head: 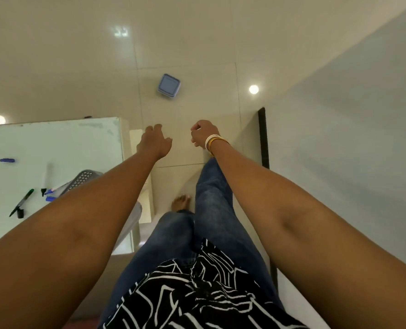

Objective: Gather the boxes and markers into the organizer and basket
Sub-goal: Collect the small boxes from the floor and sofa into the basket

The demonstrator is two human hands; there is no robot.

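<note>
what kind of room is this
Probably an indoor room in a home or office: glossy cream floor tiles, a plain wall, and a white glass-topped table strewn with markers.

Glossy tiled floor (197, 43); smooth plastic box (169, 86); denim jeans (211, 198).

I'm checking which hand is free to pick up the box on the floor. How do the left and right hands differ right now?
The left hand has its fingers spread and loosely bent, while the right hand is curled into a loose fist. The right wrist wears bangles; the left wrist is bare. Both hold nothing, are stretched forward over the floor tiles, and stop short of the blue box.
</note>
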